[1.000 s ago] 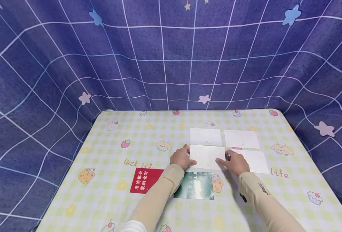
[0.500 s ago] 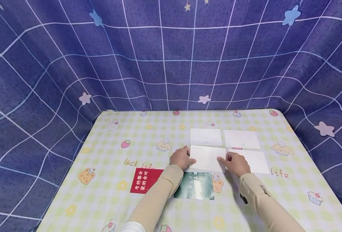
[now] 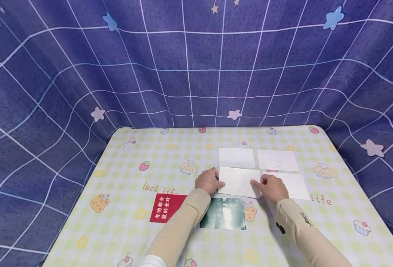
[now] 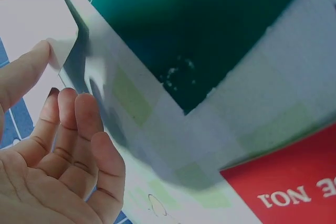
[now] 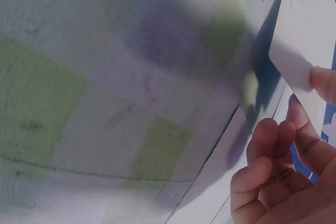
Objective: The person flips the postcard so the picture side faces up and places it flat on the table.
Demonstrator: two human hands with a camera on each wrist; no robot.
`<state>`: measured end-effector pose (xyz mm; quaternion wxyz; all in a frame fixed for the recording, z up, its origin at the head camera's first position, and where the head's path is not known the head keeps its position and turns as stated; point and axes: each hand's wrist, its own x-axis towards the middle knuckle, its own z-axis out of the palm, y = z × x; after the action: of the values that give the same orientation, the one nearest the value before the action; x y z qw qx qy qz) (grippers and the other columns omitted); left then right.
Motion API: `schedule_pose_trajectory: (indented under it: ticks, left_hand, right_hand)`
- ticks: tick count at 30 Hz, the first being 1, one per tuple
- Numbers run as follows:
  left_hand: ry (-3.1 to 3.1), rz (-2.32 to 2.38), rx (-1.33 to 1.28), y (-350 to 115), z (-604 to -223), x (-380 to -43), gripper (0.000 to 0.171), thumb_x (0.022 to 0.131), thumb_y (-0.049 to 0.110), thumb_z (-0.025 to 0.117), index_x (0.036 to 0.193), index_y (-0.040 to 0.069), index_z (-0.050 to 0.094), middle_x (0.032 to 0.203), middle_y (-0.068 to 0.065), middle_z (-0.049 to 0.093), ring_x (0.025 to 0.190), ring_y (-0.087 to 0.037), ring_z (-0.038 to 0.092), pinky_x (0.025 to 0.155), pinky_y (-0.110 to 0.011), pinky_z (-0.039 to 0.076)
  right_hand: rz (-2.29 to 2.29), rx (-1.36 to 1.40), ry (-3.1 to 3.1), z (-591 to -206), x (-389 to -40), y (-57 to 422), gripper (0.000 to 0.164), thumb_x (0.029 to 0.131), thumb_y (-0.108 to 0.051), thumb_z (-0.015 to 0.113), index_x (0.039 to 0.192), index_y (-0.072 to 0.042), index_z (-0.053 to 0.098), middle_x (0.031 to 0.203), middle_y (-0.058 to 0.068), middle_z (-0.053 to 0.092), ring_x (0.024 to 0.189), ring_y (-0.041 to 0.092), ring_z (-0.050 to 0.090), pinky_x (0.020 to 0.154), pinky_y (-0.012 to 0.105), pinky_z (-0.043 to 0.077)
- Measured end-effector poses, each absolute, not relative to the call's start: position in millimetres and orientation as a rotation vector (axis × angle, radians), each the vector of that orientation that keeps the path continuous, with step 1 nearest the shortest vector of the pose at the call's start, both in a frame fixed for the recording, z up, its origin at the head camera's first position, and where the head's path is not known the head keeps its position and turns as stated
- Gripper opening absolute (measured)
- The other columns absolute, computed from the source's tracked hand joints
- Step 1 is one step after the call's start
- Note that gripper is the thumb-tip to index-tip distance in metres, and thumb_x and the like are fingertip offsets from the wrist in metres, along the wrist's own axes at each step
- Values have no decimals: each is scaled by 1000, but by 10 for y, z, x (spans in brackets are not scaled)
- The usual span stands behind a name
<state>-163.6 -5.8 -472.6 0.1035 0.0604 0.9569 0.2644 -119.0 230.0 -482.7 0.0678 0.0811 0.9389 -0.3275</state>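
Observation:
Between my two hands is a blank white card (image 3: 237, 181), like the back of a postcard with faint small print. My left hand (image 3: 209, 181) pinches its left edge, thumb on top. At the opposite edge my right hand (image 3: 274, 188) pinches it the same way. In the left wrist view the card (image 4: 31, 19) casts a shadow and stands a little off the tablecloth, the left hand's (image 4: 65, 166) other fingers loosely bent below. The right wrist view shows the card's (image 5: 307, 30) corner raised too, with the right hand's (image 5: 286, 177) other fingers curled under it.
Two white cards (image 3: 237, 157) (image 3: 277, 160) lie side by side farther back. Another white card (image 3: 297, 185) lies partly behind the right hand. Nearer me are a glossy green card (image 3: 224, 215) and a red card (image 3: 166, 207) with white characters, partly covered by the left sleeve. A checked tablecloth (image 3: 116, 237) lies beneath.
The white card's right side has shifted slightly right and toward me, with the right hand moving along. The left hand has hardly moved; both hands keep their pinch.

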Motion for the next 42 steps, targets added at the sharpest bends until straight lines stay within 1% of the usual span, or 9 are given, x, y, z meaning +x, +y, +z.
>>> schedule_pose_trajectory:
  ticks: [7, 14, 17, 23, 29, 35, 42]
  left_hand:
    - [2849, 761, 202, -58, -4674, -1647, 30, 82, 27, 86, 86, 14, 59, 72, 3, 58, 67, -15, 52, 61, -32, 41]
    - [2871, 750, 241, -68, -4631, -1682, 34, 83, 30, 86, 82, 16, 54, 68, 4, 54, 63, -14, 50, 57, -30, 38]
    - [2875, 760, 263, -79, -4599, -1690, 34, 82, 30, 86, 82, 16, 54, 68, 5, 54, 62, -13, 50, 56, -29, 38]
    - [2864, 797, 296, -99, -4497, -1680, 30, 84, 29, 84, 88, 16, 58, 72, 5, 55, 62, -12, 50, 56, -28, 39]
    - [2863, 834, 325, -122, -4372, -1650, 27, 86, 27, 83, 94, 14, 61, 76, 7, 57, 66, -11, 52, 59, -28, 41]
    - [2871, 877, 356, -158, -4270, -1625, 25, 86, 25, 83, 96, 14, 63, 76, 8, 59, 67, -11, 52, 61, -29, 42]
    - [2861, 968, 423, -213, -4235, -1582, 18, 88, 20, 80, 96, 13, 65, 79, 6, 62, 68, -11, 53, 61, -28, 43]
  right_hand:
    - [-987, 249, 2830, -4712, -1182, 2297, 44, 94, -44, 67, 72, -11, 49, 62, 2, 46, 61, 19, 44, 58, 33, 34]
    - [-1006, 185, 2859, -4583, -1179, 2301, 45, 95, -43, 67, 70, -11, 49, 63, 2, 48, 58, 19, 45, 58, 33, 35]
    - [-1007, 157, 2883, -4532, -1175, 2303, 45, 96, -43, 67, 69, -12, 48, 61, 1, 47, 58, 18, 44, 58, 33, 35]
    - [-977, 128, 2929, -4456, -1172, 2324, 44, 96, -44, 66, 71, -12, 49, 61, 1, 44, 58, 18, 41, 58, 33, 33]
    - [-966, 110, 2951, -4376, -1150, 2333, 44, 96, -45, 66, 72, -12, 49, 63, 1, 45, 59, 19, 41, 58, 33, 32]
    - [-956, 94, 2983, -4294, -1124, 2319, 45, 96, -46, 66, 72, -11, 51, 68, 4, 46, 61, 20, 42, 58, 34, 32]
    - [-925, 77, 3038, -4251, -1069, 2323, 44, 96, -49, 66, 77, -10, 55, 74, 6, 49, 64, 21, 43, 59, 34, 32]
